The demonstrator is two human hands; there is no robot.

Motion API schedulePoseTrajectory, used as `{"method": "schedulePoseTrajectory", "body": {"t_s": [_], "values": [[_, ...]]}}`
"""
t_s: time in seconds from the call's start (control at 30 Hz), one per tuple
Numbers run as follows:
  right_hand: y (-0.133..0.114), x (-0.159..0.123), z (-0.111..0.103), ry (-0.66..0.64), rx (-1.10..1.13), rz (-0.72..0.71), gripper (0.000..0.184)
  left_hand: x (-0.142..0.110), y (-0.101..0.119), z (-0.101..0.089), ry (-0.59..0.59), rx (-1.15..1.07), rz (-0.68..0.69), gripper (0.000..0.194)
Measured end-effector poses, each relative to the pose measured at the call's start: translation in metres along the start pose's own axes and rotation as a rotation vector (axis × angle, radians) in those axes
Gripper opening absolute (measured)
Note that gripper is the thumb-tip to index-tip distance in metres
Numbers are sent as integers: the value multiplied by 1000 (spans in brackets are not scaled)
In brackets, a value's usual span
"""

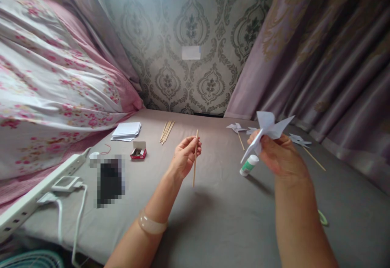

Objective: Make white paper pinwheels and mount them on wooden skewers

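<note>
Patterned wallpaper [191, 26] rises behind a grey-covered surface [225, 223]. Above it, the left hand [183, 156] pinches a thin stick [195, 166] near its upper end, presumably leaving the tip free. The right hand [278, 154] grasps a white paper pinwheel [266, 123], seemingly low to spare its blades (the exact finger hold is partly hidden, so I can't be sure). Loose sticks [167, 132] and an open red box [138, 154] lie leftward, probably for easy reach; a green-and-white tube [249, 165] is near the right hand.
</note>
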State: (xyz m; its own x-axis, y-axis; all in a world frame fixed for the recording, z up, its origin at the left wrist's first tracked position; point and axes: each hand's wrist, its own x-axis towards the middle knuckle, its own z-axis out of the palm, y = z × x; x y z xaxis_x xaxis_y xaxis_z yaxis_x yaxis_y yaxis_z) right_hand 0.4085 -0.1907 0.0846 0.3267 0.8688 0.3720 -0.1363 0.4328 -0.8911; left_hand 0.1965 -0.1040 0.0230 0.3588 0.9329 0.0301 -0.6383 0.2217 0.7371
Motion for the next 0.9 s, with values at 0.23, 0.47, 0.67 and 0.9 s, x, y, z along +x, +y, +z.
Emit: {"method": "schedulePoseTrajectory", "body": {"t_s": [0.23, 0.47, 0.67, 0.9], "values": [[15, -3, 24, -54, 11, 38, 22, -6, -1, 3, 38, -25, -15, 34], [23, -6, 19, -207, -274, 96, 21, -9, -4, 5, 38, -57, -13, 35], [14, -9, 22, -379, -381, 22, 18, -14, -2, 9, 30, -28, -10, 32], [13, -14, 22, -534, -434, -14, 13, -21, 4, 16, 11, -20, -41, 35]]}}
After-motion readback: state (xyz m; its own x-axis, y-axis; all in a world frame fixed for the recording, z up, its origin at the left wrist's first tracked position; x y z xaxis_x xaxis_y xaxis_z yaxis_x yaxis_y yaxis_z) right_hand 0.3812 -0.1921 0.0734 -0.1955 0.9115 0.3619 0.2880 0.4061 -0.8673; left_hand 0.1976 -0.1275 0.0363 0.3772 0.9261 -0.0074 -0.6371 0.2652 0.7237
